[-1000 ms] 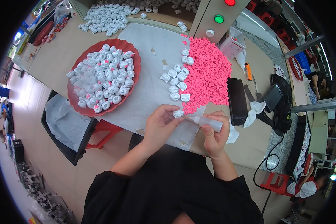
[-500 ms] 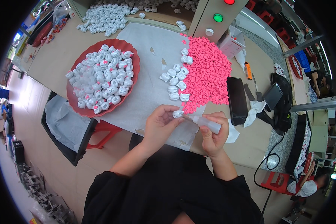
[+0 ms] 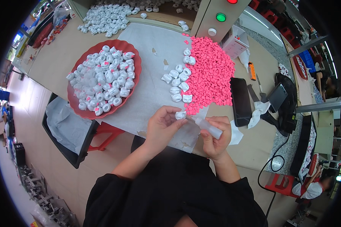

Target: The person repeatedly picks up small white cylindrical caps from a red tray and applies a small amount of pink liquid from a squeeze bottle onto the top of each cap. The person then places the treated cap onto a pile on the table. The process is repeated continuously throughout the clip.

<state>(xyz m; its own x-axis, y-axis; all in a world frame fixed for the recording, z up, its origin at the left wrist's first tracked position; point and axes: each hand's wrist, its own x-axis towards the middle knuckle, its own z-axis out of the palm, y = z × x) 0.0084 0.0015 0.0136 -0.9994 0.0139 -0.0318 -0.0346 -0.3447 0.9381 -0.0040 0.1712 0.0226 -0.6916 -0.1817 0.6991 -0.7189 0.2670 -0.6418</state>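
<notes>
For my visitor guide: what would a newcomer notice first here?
First, the heap of small pink pieces right of centre. Left of it stands a red bowl full of white pieces. Below, the right hand points a bottle at one white piece in the left hand.

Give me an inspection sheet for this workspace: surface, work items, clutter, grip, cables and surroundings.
Surface: beige tabletop, partly covered by a torn white paper sheet.
Work items: small white rounded piece; translucent plastic squeeze bottle; heap of bright pink small pieces; round red scalloped bowl piled with white pieces, some showing pink.
Clutter: flat black smartphone beside the pink heap; slim orange object beyond it.
Grip: left hand pinches the white piece; right hand holds the bottle, nozzle toward that piece; contact cannot be told.
Cables: thin black cable, hanging in curves at the right.
Surroundings: black rectangular tray and red plastic stool, lower left; another person, far right.
</notes>
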